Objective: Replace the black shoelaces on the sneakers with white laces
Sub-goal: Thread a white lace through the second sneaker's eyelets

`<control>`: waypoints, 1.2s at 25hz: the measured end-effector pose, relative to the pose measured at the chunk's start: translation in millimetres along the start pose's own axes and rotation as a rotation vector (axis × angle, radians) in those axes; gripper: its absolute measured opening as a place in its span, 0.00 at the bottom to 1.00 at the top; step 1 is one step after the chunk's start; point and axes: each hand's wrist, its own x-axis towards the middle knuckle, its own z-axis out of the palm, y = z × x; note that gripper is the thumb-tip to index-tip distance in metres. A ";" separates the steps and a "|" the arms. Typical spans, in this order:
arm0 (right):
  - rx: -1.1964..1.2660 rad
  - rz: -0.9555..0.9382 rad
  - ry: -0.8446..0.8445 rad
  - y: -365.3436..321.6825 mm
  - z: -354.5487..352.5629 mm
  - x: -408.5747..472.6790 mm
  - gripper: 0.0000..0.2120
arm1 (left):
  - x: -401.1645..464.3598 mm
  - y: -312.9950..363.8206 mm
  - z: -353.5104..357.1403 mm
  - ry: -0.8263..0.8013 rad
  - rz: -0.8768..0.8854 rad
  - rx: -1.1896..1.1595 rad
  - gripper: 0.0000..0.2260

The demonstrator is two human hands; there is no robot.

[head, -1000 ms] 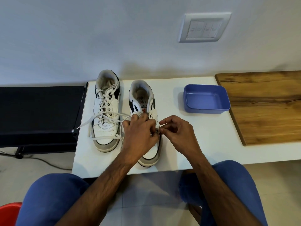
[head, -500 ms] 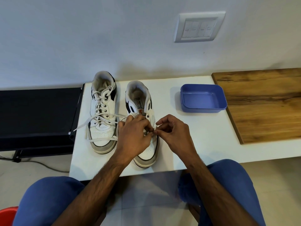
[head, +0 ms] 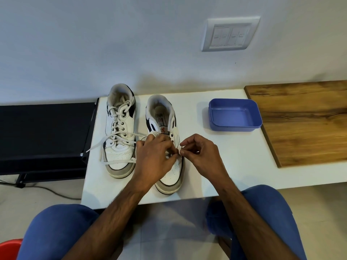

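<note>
I keep my left hand curled over the right sneaker, steadying its lower eyelets while my right hand pinches the white lace tip to thread it. The left sneaker, just beside, sits fully laced in white.

2 sneakers stand on the table, left of the tray.

blue tray on white table | wooden board | wall switch
</note>
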 end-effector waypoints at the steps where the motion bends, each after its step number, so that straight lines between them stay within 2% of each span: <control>1: 0.004 0.013 -0.004 0.3 0.1 0.9 0.09 | -0.4 -2.2 0.6 0.010 0.008 -0.021 0.06; 7: -0.012 0.032 -0.037 -0.5 -2.1 3.8 0.08 | -2.3 -2.1 3.6 0.062 0.052 0.002 0.10; 11: -0.019 0.005 -0.066 -2.4 -0.5 0.8 0.11 | -4.5 5.4 8.1 0.087 0.021 0.079 0.07; 16: -0.013 -0.048 0.001 -2.8 0.7 -2.2 0.09 | -4.3 3.9 5.0 0.073 -0.001 0.008 0.05; 20: 0.094 0.091 0.068 -0.8 -1.4 -1.0 0.12 | -8.6 6.6 7.8 0.126 0.030 0.050 0.07; 23: 0.209 0.177 0.078 2.7 0.0 1.2 0.13 | -5.6 8.4 5.7 0.100 0.017 0.044 0.07; 30: 0.159 0.131 0.084 2.5 0.5 0.9 0.14 | -0.2 7.4 1.6 0.033 -0.033 -0.038 0.07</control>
